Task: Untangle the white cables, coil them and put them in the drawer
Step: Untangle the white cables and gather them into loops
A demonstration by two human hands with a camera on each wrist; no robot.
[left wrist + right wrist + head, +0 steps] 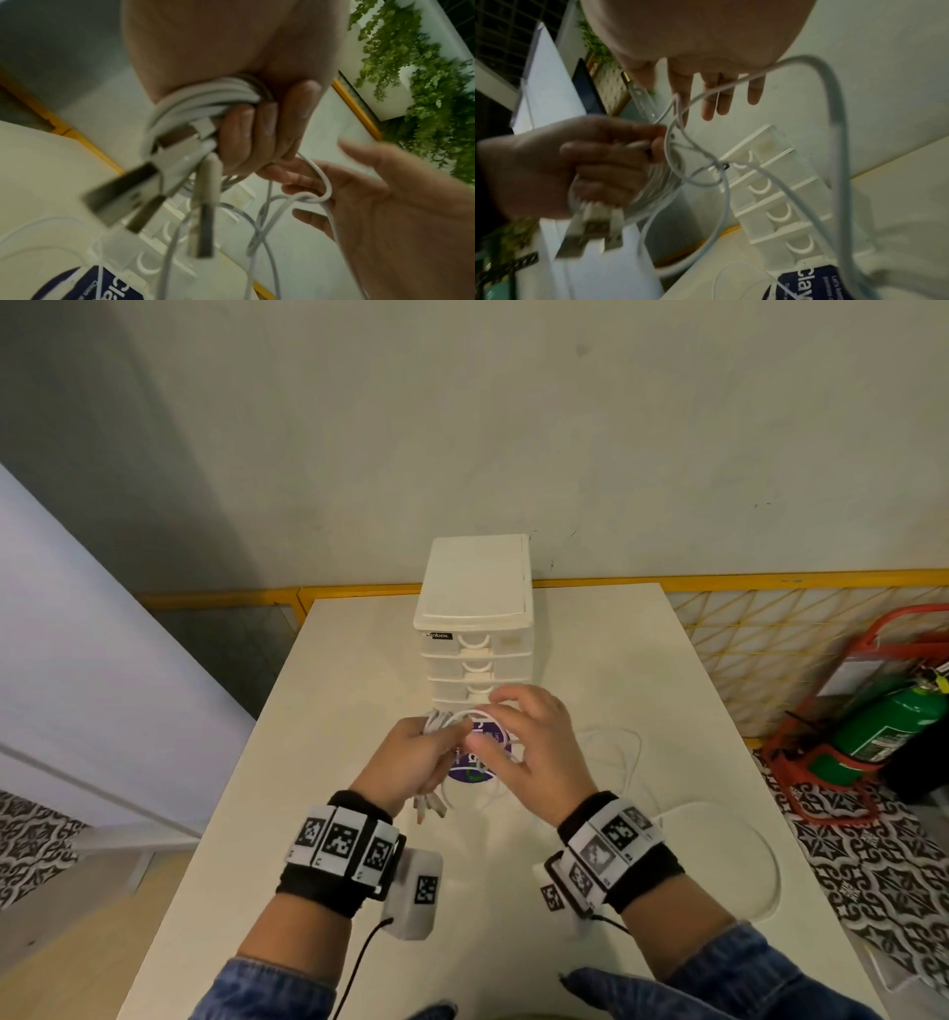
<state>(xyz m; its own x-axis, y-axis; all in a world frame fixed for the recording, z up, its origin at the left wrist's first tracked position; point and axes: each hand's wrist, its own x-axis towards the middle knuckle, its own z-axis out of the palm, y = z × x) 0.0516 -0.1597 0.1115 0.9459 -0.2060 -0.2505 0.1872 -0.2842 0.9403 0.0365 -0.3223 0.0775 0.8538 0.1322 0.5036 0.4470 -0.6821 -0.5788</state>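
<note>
Stood on white table (pixel 359 660) by pale wall (pixel 513 428): drawer unit (pixel 475 629). Left hand (pixel 411 760) clenched round white cables (pixel 205 97); right hand (pixel 534 747) spread, fingers straight.

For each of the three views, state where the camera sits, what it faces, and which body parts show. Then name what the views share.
Head: worn on the head, looking down at the table; shows both hands, wristbands, denim sleeves.
Left wrist: along the left hand, gripping the coiled white cables; the right hand opposite.
Right wrist: along the right hand's fingers; the left hand is opposite.
Shared: cables, drawer unit.
</note>
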